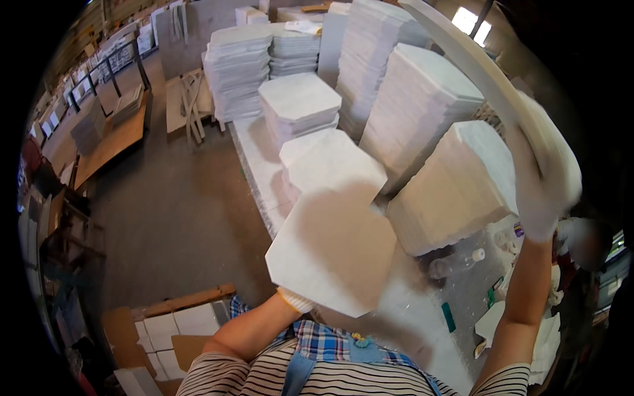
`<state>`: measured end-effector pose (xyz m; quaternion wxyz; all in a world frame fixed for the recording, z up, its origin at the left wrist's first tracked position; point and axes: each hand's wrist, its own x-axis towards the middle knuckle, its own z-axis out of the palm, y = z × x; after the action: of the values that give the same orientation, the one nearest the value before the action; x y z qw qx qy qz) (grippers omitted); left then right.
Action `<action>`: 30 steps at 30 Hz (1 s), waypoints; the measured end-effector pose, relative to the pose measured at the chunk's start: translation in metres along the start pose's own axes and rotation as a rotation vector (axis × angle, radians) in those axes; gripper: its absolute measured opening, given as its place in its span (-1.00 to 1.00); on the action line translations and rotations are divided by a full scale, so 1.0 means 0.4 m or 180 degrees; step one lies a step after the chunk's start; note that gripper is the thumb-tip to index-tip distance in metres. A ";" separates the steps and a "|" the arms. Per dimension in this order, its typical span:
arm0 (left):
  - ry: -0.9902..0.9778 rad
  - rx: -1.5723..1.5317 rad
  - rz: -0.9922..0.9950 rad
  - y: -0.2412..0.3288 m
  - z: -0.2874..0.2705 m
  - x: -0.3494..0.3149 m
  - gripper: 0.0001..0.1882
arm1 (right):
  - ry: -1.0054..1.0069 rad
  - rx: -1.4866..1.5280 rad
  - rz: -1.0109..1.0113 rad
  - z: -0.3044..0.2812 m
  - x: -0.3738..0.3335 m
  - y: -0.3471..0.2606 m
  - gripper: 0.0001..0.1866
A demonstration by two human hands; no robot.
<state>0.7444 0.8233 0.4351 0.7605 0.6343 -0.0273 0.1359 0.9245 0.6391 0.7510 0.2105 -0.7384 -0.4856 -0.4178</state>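
Observation:
My left hand [295, 300], in a white knit glove with a yellow cuff, supports a pale eight-sided stone tile [330, 264] in front of my body; its fingers are hidden beneath the tile. Raised at the right, my gloved right hand [551, 175] grips a second pale tile [472, 56], seen nearly edge-on and close to the camera. That hand is partly blurred. Just beyond the left hand's tile rises a short stack of similar tiles [333, 158], its top ones turned at different angles. A shadow falls across the held tile.
Tall tile stacks [422, 99] line the table's far side, with a leaning stack [456, 185] nearer. A clear plastic bottle [456, 264] and green pieces [448, 317] lie on the table [422, 343] at right. A box of white tiles [175, 323] stands on the lower left.

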 end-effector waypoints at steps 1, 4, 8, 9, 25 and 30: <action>0.0018 0.0169 0.0101 0.018 0.003 -0.007 -0.37 | -0.0087 0.0296 0.0140 -0.020 -0.044 -0.033 -0.67; 0.0002 0.0065 0.0272 0.064 0.016 -0.029 -0.38 | -0.0540 0.0343 0.0107 -0.083 -0.134 -0.132 -0.68; -0.0146 0.0837 0.0368 0.134 0.053 -0.062 -0.40 | -0.1060 0.0394 -0.0206 -0.109 -0.192 -0.225 -0.69; -0.0200 0.1379 0.0411 0.140 0.051 -0.073 -0.40 | -0.1156 0.0576 -0.0317 -0.101 -0.204 -0.238 -0.71; -0.1594 0.2493 -0.1127 -0.041 0.094 -0.181 -0.55 | -0.1695 0.1472 0.0345 0.079 -0.522 -0.384 -0.71; -0.0283 -0.0093 -0.1781 -0.034 0.103 -0.165 -0.63 | -0.1989 0.1706 0.0481 0.121 -0.527 -0.397 -0.72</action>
<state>0.6898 0.7695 0.4158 0.7757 0.6115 0.1135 -0.1076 0.7649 0.6294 0.5357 0.2678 -0.7823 -0.5622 -0.0159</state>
